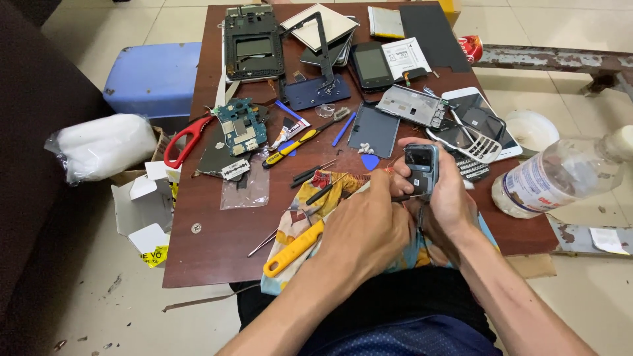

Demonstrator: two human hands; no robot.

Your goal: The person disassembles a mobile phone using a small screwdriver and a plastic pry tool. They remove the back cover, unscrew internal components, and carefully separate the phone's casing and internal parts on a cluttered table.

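My right hand (452, 198) grips a small dark phone (422, 168), holding it upright over the near edge of the brown table (211, 244). My left hand (366, 227) is closed beside it with the fingertips pressed against the phone's left side; a thin tool seems pinched there but is mostly hidden. Both hands hover above a patterned cloth (310, 198). A yellow-handled screwdriver (293, 249) lies on that cloth just left of my left wrist.
Phone parts cover the table: a blue circuit board (242, 125), a metal frame (254, 46), screens, back covers, a keypad phone (475, 142). Red scissors (186, 140), a second screwdriver (290, 148) and a clear bottle (560, 175) lie about. A blue stool (155, 76) stands at left.
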